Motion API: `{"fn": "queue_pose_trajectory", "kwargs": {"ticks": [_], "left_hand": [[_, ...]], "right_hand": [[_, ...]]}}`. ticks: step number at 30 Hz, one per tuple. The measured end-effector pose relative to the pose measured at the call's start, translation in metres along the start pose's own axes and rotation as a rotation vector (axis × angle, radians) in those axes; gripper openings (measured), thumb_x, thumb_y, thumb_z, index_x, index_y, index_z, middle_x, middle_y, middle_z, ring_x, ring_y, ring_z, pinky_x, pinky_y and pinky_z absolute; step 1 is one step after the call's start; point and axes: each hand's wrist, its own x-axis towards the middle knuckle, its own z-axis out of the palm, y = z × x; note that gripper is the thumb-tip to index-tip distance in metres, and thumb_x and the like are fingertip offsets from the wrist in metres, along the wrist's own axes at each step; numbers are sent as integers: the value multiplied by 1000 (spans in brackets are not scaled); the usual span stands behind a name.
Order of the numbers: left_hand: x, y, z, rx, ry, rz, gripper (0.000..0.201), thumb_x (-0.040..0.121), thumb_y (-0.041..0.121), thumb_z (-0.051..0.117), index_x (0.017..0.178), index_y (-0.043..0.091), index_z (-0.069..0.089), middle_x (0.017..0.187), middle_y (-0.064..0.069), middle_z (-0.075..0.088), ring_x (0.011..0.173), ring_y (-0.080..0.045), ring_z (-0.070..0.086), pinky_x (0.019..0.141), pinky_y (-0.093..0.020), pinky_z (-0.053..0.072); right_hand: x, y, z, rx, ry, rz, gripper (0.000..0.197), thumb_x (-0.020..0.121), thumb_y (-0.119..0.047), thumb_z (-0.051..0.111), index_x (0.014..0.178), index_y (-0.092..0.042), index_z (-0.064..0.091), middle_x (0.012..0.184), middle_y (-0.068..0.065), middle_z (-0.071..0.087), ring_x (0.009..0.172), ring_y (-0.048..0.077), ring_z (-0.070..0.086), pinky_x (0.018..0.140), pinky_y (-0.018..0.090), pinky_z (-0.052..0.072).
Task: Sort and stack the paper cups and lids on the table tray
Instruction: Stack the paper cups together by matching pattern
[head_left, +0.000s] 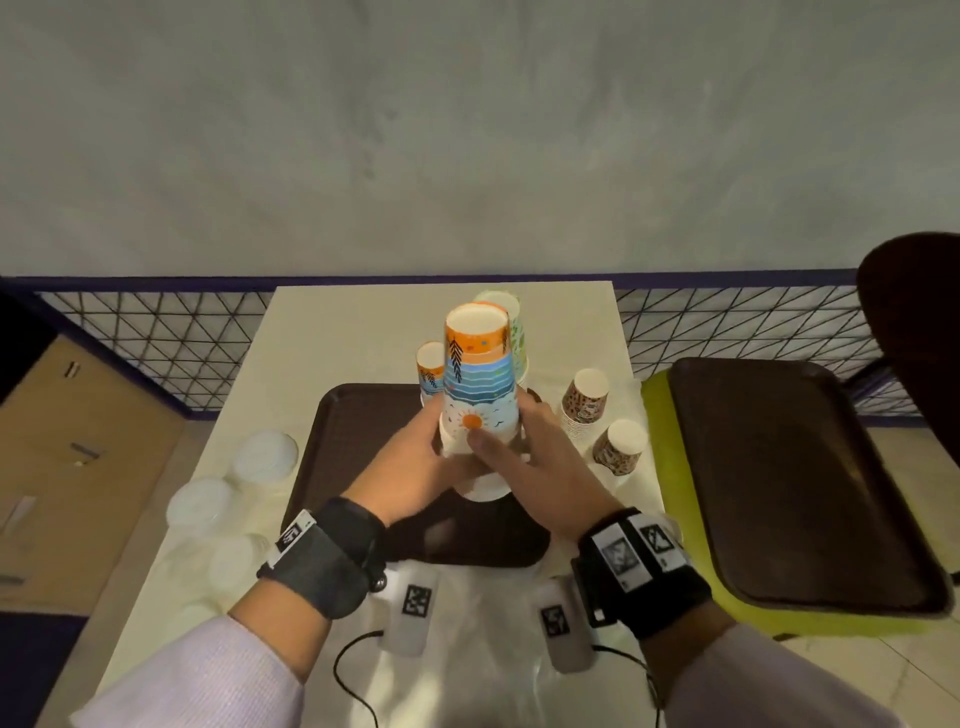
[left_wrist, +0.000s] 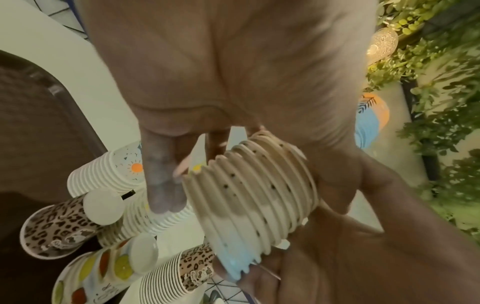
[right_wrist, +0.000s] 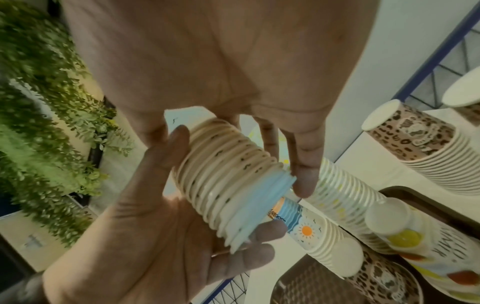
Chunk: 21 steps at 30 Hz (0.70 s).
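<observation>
Head view: sun-print cup stack (head_left: 475, 384) held upside down above brown tray (head_left: 332, 467), left hand (head_left: 415, 457) and right hand (head_left: 530, 447) both wrapped around its lower rims. Left wrist view: ribbed rims (left_wrist: 249, 193) nested tight, fingers (left_wrist: 161, 181) curled beside them. Right wrist view: thumb (right_wrist: 166, 156) pressing rims. Probably light, thin, easily crushed; better gripped low at stiff rolled rims, gently.

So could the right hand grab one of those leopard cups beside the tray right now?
Probably not yet. The right hand grips the sunset cup stack together with the left hand. The leopard cups stand close on its side with nothing between, so it must let go first.
</observation>
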Motion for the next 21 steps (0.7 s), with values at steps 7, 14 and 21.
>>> {"fn": "queue_pose_trajectory", "kwargs": {"ticks": [7,14,21], "left_hand": [[12,-4,-23,-152,216,8,74,75,29,87,141,17,56,134,-2,70,125,-23,66,110,-54,49],[64,-6,-64,-71,478,45,69,79,22,89,139,18,55,131,2,70,119,-16,68,105,-45,55],[117,-40,-72,-13,531,-2,81,67,46,91,135,32,50,129,11,69,116,-10,68,102,-48,57]], "right_hand": [[-1,10,-9,-156,-3,60,66,96,-56,54,155,-38,31,146,-6,43,134,17,48,111,38,43],[-42,40,-34,-317,163,107,30,94,-31,67,124,-26,63,118,-8,57,102,7,59,84,18,52],[-69,63,-34,-368,242,102,14,91,-24,69,105,-26,69,112,-10,61,100,5,61,83,20,54]]}}
